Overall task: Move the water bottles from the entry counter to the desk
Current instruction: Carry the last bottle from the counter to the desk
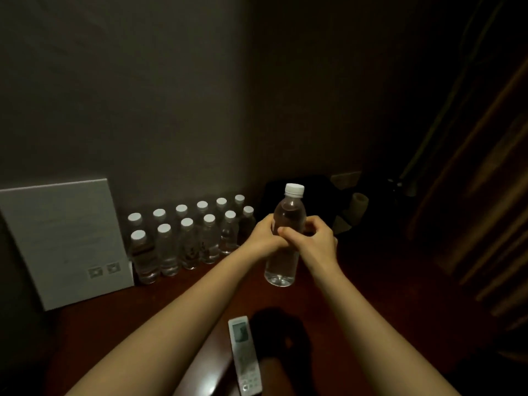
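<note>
A clear water bottle (283, 264) with a white cap hangs upright above the dark wooden desk (200, 284). Both hands hold it around its middle: my left hand (264, 234) wraps it from the left, and my right hand (313, 241) grips it from the right with the thumb across the front. Its base sits a little above the desk surface. Several more capped water bottles (188, 238) stand in two rows on the desk against the wall, left of the held one.
A white card (65, 241) leans against the wall at the left. A white remote control (245, 355) lies near the front edge. Dark objects and a pale cup (358, 202) fill the back right corner. Curtains (471, 195) hang at the right.
</note>
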A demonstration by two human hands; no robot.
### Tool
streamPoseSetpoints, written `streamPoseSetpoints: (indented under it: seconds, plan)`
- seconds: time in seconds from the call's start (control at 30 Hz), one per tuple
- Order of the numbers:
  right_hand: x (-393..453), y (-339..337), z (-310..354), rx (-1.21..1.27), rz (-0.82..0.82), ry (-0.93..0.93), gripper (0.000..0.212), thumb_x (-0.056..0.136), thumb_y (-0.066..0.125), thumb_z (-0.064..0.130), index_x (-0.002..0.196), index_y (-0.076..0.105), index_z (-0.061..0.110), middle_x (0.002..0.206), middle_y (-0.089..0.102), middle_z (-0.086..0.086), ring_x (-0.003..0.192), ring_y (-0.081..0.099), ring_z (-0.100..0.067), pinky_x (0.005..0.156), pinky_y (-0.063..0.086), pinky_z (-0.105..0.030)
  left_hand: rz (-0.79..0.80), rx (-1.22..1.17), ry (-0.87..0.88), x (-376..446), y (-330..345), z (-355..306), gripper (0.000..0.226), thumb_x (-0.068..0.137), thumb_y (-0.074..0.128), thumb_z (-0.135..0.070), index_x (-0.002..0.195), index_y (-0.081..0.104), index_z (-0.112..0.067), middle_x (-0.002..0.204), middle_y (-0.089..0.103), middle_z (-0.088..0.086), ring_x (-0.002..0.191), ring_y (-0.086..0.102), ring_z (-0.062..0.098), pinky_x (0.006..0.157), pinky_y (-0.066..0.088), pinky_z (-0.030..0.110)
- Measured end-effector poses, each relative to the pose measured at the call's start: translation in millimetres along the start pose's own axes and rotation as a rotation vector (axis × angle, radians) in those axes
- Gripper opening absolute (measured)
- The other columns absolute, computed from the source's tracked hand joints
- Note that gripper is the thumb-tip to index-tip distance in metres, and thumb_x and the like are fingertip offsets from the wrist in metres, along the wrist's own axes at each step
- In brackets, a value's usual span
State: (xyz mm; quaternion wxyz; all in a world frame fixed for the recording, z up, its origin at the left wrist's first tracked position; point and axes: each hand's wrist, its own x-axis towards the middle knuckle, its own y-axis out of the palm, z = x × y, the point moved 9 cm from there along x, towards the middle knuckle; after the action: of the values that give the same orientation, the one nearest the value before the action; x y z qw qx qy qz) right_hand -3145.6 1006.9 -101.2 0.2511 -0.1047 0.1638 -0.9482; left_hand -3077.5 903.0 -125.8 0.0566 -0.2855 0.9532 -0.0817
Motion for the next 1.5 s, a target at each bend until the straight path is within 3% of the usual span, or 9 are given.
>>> streamPoseSetpoints:
  seconds: [0.2,0.37,0.57,0.7,0.77,0.9,1.07,1.2,1.5]
  plan:
    - [60,60,-20,0.034,0.171,0.009,0.031,0.059,0.082,0.032,0.081,0.063,0.02,0.074,0.06,0.014,0.069,0.055,0.004,0.057,0.038,-0.008,-0.17,0.04,-0.078,40,-40,24,0.047,0.074,0.066,0.009,0.117,0.053,-0.003,0.091,0.059,-0.002,0.088,0.057,0.012,0.066,0.047,0.008]
    - [72,112,-31,0.072,0.27,0.017,0.032,0.057,0.082,0.03,0.079,0.062,0.018,0.07,0.061,0.012,0.062,0.056,0.004,0.051,0.038,-0.001,-0.317,0.059,-0.146,41,-77,51,0.057,0.072,0.067,0.01,0.125,0.05,0.001,0.116,0.06,0.018,0.108,0.058,0.027,0.088,0.045,0.029]
    - [56,176,-46,0.095,0.418,0.062,0.033,0.055,0.082,0.031,0.08,0.061,0.023,0.074,0.065,0.01,0.07,0.063,-0.006,0.059,0.045,-0.016,-0.433,0.053,-0.209,19,-118,92,0.061,0.069,0.069,0.011,0.125,0.05,-0.004,0.121,0.06,0.015,0.1,0.055,0.016,0.078,0.045,0.017]
    - [44,212,-50,0.09,0.469,0.062,0.036,0.055,0.083,0.028,0.082,0.059,0.023,0.073,0.064,0.013,0.068,0.062,0.0,0.06,0.05,-0.016,-0.495,0.057,-0.236,4,-142,112,0.072,0.068,0.071,0.01,0.133,0.044,-0.006,0.128,0.056,0.014,0.117,0.053,0.023,0.098,0.044,0.033]
    - [39,224,-53,0.112,0.48,0.055,0.038,0.056,0.084,0.023,0.081,0.056,0.025,0.072,0.063,0.016,0.067,0.061,0.003,0.063,0.053,-0.016,-0.521,0.047,-0.237,-1,-148,122,0.073,0.067,0.069,0.013,0.133,0.044,-0.005,0.128,0.056,0.015,0.116,0.053,0.021,0.098,0.044,0.03]
    - [36,224,-73,0.088,0.428,0.072,0.038,0.055,0.082,0.025,0.081,0.054,0.025,0.073,0.064,0.013,0.067,0.061,0.001,0.06,0.048,-0.009,-0.514,0.068,-0.231,3,-141,136,0.074,0.065,0.069,0.016,0.133,0.043,-0.002,0.128,0.055,0.015,0.117,0.052,0.021,0.093,0.04,0.02]
    - [56,187,-117,0.048,0.28,0.157,0.039,0.055,0.082,0.022,0.084,0.057,0.022,0.076,0.067,0.008,0.064,0.058,0.008,0.056,0.04,0.001,-0.428,0.091,-0.221,35,-98,146,0.075,0.063,0.07,0.016,0.132,0.047,-0.003,0.125,0.059,0.019,0.116,0.056,0.029,0.1,0.044,0.036]
    - [82,153,-149,-0.009,0.193,0.207,0.042,0.056,0.081,0.023,0.09,0.056,0.024,0.091,0.072,-0.003,0.079,0.066,-0.012,0.071,0.05,-0.02,-0.384,0.068,-0.203,69,-58,150,0.072,0.065,0.066,0.017,0.131,0.048,-0.005,0.122,0.061,0.018,0.112,0.058,0.03,0.095,0.047,0.034]
    - [136,136,-182,0.044,0.081,0.251,0.055,0.064,0.079,0.017,0.114,0.056,0.02,0.111,0.066,-0.007,0.098,0.063,-0.019,0.079,0.046,-0.023,-0.355,0.136,-0.145,137,-21,142,0.065,0.076,0.063,0.008,0.136,0.044,-0.008,0.128,0.057,0.018,0.12,0.054,0.027,0.102,0.043,0.039]
